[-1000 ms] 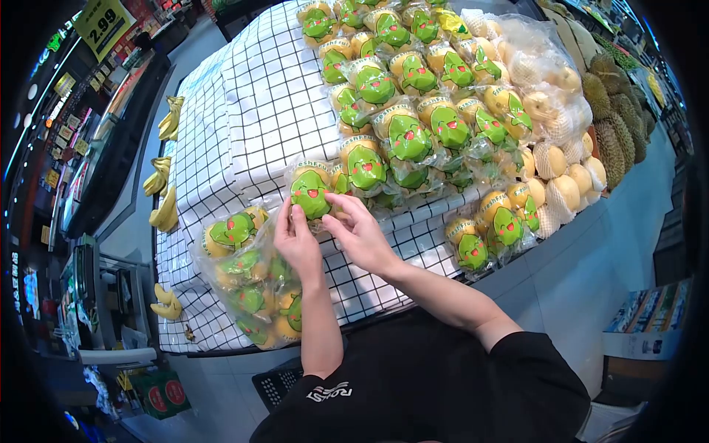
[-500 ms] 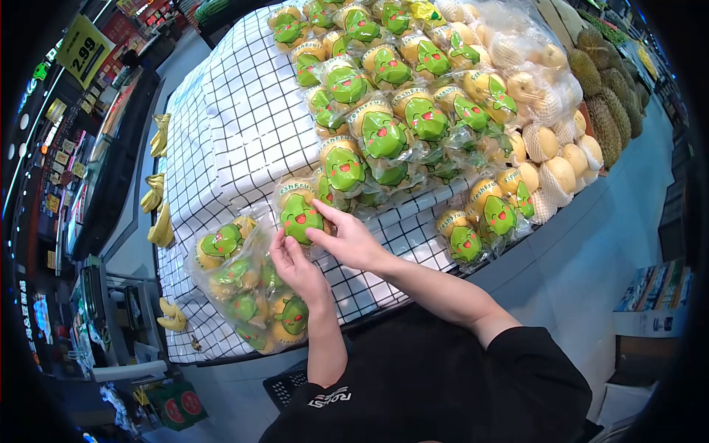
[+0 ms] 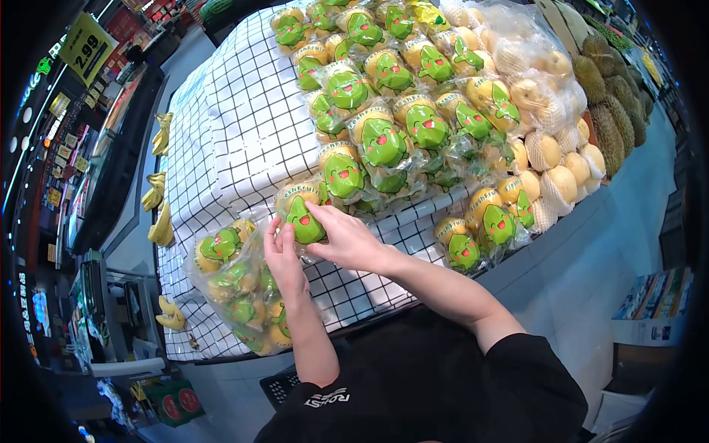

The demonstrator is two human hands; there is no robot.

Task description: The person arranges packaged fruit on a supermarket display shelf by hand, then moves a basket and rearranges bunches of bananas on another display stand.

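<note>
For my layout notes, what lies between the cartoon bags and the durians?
Mostly netted yellow fruit, some under clear plastic, lies between cartoon bags and durians in the head view.

Two bare forearms (image 3: 443, 286) are stretched forward; the bare, upright left hand (image 3: 285, 260) is faced by the bare right hand (image 3: 347, 240), angled leftward with index finger (image 3: 325, 216) and thumb (image 3: 322, 252) parted.

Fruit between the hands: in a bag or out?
In: the yellow fruit shows through a clear printed bag, between the left hand and right hand.
</note>
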